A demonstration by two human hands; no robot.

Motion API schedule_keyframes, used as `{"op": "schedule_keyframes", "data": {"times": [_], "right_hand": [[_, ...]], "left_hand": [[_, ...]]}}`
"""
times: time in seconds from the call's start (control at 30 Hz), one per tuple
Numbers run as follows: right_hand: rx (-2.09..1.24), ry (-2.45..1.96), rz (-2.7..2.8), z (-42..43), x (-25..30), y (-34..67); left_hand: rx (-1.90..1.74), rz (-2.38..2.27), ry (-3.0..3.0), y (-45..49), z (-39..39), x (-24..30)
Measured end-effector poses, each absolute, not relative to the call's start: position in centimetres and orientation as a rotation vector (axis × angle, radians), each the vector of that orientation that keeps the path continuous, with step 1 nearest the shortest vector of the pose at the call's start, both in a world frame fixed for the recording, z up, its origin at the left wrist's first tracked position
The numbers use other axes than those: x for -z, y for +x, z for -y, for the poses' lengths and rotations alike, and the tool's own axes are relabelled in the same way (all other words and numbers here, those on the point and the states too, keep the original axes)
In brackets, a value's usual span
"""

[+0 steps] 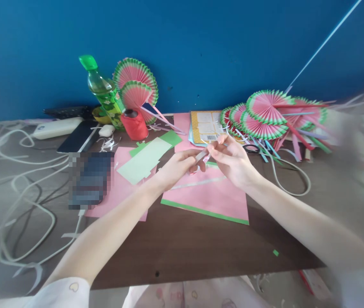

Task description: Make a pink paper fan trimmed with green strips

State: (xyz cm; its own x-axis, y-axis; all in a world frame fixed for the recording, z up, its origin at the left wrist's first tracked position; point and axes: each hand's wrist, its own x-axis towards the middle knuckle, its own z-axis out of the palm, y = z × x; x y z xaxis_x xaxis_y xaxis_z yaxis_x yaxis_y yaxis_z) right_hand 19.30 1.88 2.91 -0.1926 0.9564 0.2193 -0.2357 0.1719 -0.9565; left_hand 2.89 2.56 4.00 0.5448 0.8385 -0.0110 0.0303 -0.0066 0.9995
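Above a pink paper sheet, my left hand (185,164) is closed on a small roll of tape (201,155), whitish at the edge with red-and-white print on its inner side. My right hand (228,158) meets it from the right, thumb and fingertips pinched at the roll's edge; what lies between those fingertips is too small to make out. Below both hands lies the pink sheet (207,199), with green strips along its near and far edges and a pale strip across it. To the left, pale green paper (145,160) rests on another pink sheet (122,201).
Pleated pink-and-green paper fans (267,113) are piled at the back right; more fans (135,79) lean on the blue wall beside a green bottle (105,92) and a red thread spool (135,126). A blurred-out phone (92,179) and tangled white cables (28,201) cover the left.
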Motion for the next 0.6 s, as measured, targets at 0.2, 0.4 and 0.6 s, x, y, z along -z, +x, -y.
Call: {"op": "schedule_keyframes", "data": {"times": [0.2,0.4,0.6], "right_hand": [[-1.323,-0.875,1.282,-2.4,-3.0,20.0],[-1.445,-0.865,1.31,-2.5,-2.5,19.9],[-1.452,-0.878,1.285,-2.6,-1.9,19.9]], "left_hand": [[-0.587,-1.213,1.855,0.0,-3.8,-5.8],[-0.277,-1.473,2.034,-3.6,-5.8,-4.9],[-0.6,-1.358,1.948,-1.3,-4.8,-6.0]]}}
